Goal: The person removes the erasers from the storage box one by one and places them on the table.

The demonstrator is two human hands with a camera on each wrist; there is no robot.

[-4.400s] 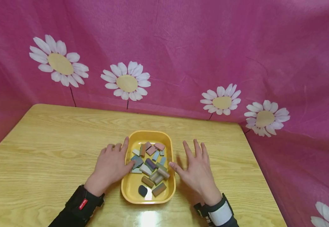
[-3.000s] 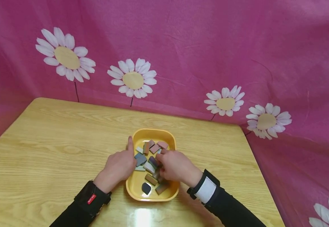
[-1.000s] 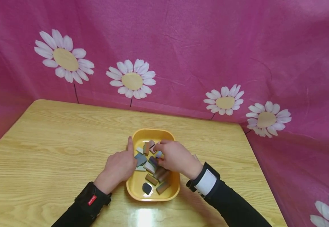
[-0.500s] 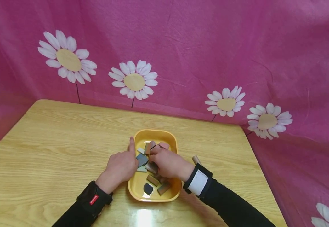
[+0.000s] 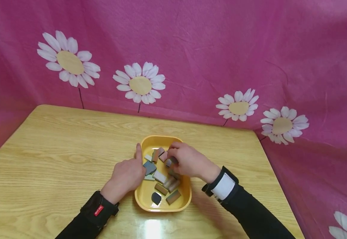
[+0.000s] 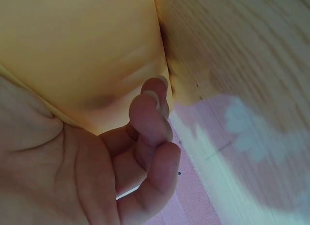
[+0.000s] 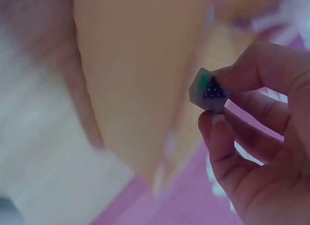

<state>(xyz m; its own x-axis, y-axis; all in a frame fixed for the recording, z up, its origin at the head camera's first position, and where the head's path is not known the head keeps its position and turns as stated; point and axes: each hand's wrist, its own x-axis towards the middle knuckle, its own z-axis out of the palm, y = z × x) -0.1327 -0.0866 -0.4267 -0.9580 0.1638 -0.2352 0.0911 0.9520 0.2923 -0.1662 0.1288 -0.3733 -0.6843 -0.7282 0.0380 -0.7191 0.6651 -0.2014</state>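
In the head view a yellow plastic tray (image 5: 140,205) holds several small coloured blocks. My left hand (image 5: 127,177) grips its left rim, index finger straight along the edge; the thumb is hidden. The left wrist view shows the other fingers (image 6: 150,120) curled beside the tray's outer wall. Over the tray's right side, my right hand (image 5: 189,162) pinches a small dark purple block, whose six-sided end with a grape picture (image 7: 209,90) faces the right wrist camera. Below and left of it lie a whitish block (image 5: 160,177), brown blocks (image 5: 173,197) and a slate-blue piece (image 5: 150,167).
The tray stands on a wood-grain table (image 5: 80,142) near its front edge. A pink cloth (image 5: 191,49) with white daisies hangs behind and to the right. A black rounded piece (image 5: 156,198) lies at the tray's near end.
My right hand has lifted the purple block from mid-tray and moved right and up. The tan block seen on the table right of the tray is now hidden behind the right hand. Left hand stays at the rim.
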